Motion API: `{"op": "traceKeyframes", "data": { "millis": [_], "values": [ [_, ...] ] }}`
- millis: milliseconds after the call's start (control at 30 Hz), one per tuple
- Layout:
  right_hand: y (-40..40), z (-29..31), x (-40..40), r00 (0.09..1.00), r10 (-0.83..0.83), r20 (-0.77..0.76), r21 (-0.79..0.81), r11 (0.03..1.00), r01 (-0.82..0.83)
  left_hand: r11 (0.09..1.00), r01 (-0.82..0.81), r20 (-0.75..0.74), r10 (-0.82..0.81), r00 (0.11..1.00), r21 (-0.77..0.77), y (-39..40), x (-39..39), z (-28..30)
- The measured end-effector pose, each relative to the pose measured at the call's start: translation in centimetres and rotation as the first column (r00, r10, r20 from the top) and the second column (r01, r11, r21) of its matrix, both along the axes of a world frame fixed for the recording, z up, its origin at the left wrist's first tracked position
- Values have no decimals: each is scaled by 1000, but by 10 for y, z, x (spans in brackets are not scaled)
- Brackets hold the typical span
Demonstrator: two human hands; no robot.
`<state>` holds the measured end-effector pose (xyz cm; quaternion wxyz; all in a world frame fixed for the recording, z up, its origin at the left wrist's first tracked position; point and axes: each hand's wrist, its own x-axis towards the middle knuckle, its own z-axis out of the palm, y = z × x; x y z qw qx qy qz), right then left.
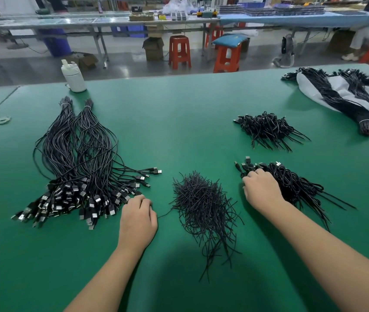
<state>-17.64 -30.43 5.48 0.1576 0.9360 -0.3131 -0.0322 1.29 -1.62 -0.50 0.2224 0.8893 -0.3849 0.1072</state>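
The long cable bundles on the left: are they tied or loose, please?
Tied: a pale band wraps the far end of each of the long cable bundles; their plug ends fan out loose.

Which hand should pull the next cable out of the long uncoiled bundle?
Left. The left hand sits at the plug ends of the bundle; the right hand rests on the coiled pile, beyond the ties.

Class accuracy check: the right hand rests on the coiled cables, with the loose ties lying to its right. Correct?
Not quite: in the head view, the right hand rests on the coiled cables, but the loose ties lie to its left.
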Motion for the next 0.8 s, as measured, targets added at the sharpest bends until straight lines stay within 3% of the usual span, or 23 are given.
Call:
{"op": "traceKeyframes", "data": {
  "millis": [100, 200, 300, 367, 467, 567, 800],
  "values": [
    [4, -3, -6, 999, 24, 36, 17, 1000, -25, 1000, -1, 4, 1, 1000, -2, 0, 0, 0],
    [13, -6, -9, 960, 58, 274, 46, 996, -73, 1000, -6, 13, 6, 1000, -2, 0, 0, -1],
    [29, -15, -7, 843, -86, 532, 389, 908, -153, 1000, -5, 22, 5, 1000, -3, 0, 1, -2],
    [37, -26, -6, 799, -223, 559, 557, 815, -162, 1000, -2, 21, 2, 1000, 0, 0, 0, -2],
    [42, -42, -7, 740, -336, 582, 631, 761, -150, 1000, -5, 27, 5, 1000, -5, -1, 0, -1],
    [41, -49, -7, 675, -401, 619, 650, 744, -154, 1000, 8, 38, -8, 999, 12, -1, 0, 1],
    [39, -57, -6, 657, -399, 639, 636, 755, -159, 997, 7, 118, -17, 993, 80, -17, 17, 23]
  ]
}}
